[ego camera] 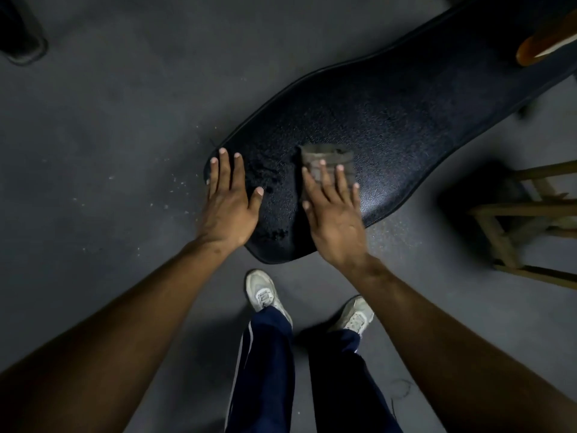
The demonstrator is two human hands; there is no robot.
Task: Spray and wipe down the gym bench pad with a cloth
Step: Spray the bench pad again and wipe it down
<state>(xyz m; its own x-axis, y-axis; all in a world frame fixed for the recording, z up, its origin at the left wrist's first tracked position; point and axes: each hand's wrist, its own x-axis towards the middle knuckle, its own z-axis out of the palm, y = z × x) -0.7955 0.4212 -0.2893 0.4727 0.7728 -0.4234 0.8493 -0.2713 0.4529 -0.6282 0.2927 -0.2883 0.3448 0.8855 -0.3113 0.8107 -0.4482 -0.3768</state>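
Observation:
The black textured bench pad runs from the middle of the view to the top right. A folded grey-brown cloth lies flat on its near end. My right hand presses on the cloth with straight, spread fingers. My left hand rests flat on the pad's left edge, fingers straight. Wet droplets sit on the pad between the two hands. An orange-brown object, partly out of view, stands on the pad's far end.
A wooden stool frame stands on the grey floor to the right of the pad. My feet in white shoes are just in front of the pad's near end. A dark object sits at the top left corner.

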